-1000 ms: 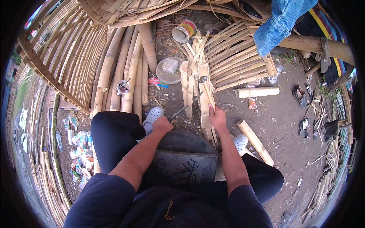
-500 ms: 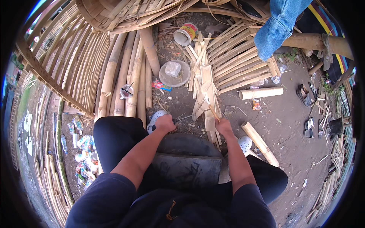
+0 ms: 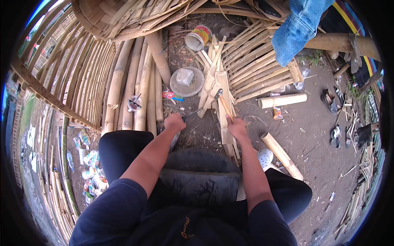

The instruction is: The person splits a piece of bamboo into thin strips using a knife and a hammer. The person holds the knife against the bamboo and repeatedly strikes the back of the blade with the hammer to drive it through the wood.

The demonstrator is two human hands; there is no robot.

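Note:
My right hand (image 3: 236, 128) is closed round the wooden handle of a hammer (image 3: 225, 105). The hammer's metal head lies over split bamboo pieces (image 3: 221, 80) in front of me. My left hand (image 3: 175, 122) is closed on a thin dark rod (image 3: 194, 112), perhaps a metal tool, whose far end reaches the left side of those pieces; its grip is hidden in my fist. Between my knees, just below the hands, stands a dark block-like seat or stand (image 3: 201, 180).
Bamboo poles (image 3: 141, 94) lie at left, with a cup (image 3: 134, 103) on them. Ahead are a pale block on a round slab (image 3: 187, 82), a can (image 3: 198, 37) and a slatted bamboo panel (image 3: 258, 61). A cut bamboo length (image 3: 282, 156) and sandals (image 3: 331, 102) lie right.
The hammer has swung so its head now shows over the bamboo pieces. My left hand and the rod have shifted slightly up and left, with the rod tilted more steeply.

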